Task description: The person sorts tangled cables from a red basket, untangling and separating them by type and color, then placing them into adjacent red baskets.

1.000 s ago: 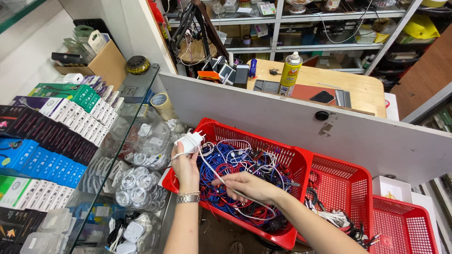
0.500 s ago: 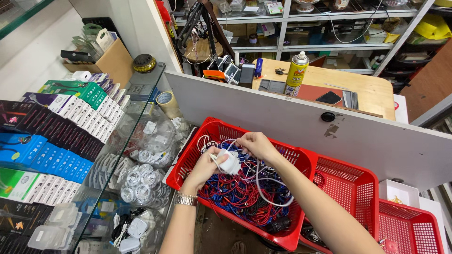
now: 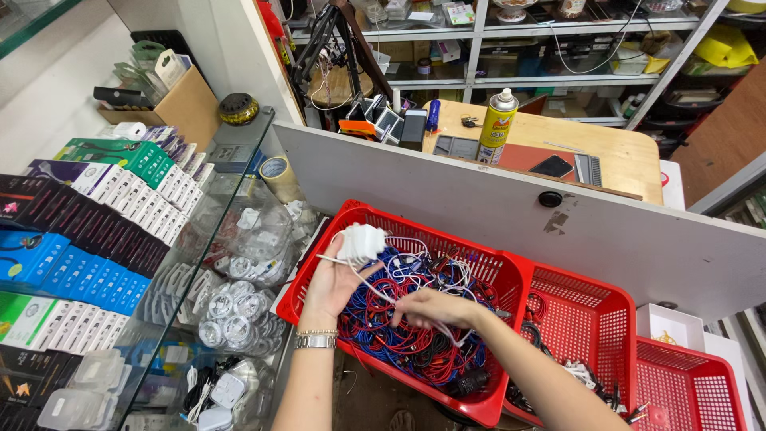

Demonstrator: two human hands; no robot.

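My left hand [image 3: 331, 283] holds up a white charger plug [image 3: 361, 242] over the left end of a red plastic basket [image 3: 501, 275]. A thin white cable [image 3: 375, 286] runs from the plug down to my right hand [image 3: 431, 308], which is closed on it low over the pile. The basket is full of tangled blue, red, black and white cables [image 3: 403, 339]. A metal watch sits on my left wrist.
Two more red baskets [image 3: 586, 319] [image 3: 690, 391] stand to the right, one with cables. A glass counter [image 3: 199, 319] on the left holds bagged chargers and rows of boxes [image 3: 96, 231]. A white partition [image 3: 511, 215] backs the baskets; behind it a wooden desk with a spray can [image 3: 496, 128].
My left hand has lifted the white plug up and to the left. My right hand has slid down along the white cable into the pile.
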